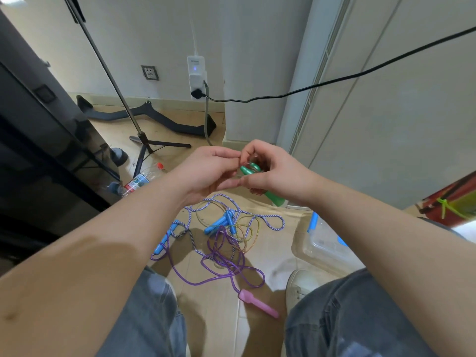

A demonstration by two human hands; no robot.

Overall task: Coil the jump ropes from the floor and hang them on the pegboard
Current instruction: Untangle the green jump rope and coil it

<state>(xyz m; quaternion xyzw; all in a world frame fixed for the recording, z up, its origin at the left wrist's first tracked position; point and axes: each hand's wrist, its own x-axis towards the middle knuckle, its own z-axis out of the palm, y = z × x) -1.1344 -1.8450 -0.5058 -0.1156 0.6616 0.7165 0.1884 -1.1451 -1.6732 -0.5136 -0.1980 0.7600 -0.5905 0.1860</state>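
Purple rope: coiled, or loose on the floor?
Loose. The purple rope sprawls in tangled loops on the floor, its pink handle lying free.

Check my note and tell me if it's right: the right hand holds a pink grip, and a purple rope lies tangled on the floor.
One thing is wrong: the grip that the right hand holds is a green grip, not pink, as the head view shows. The purple rope does lie tangled on the floor.

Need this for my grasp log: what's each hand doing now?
Left hand: pinches the thin rope at the green handles.
Right hand: grips those green handles.
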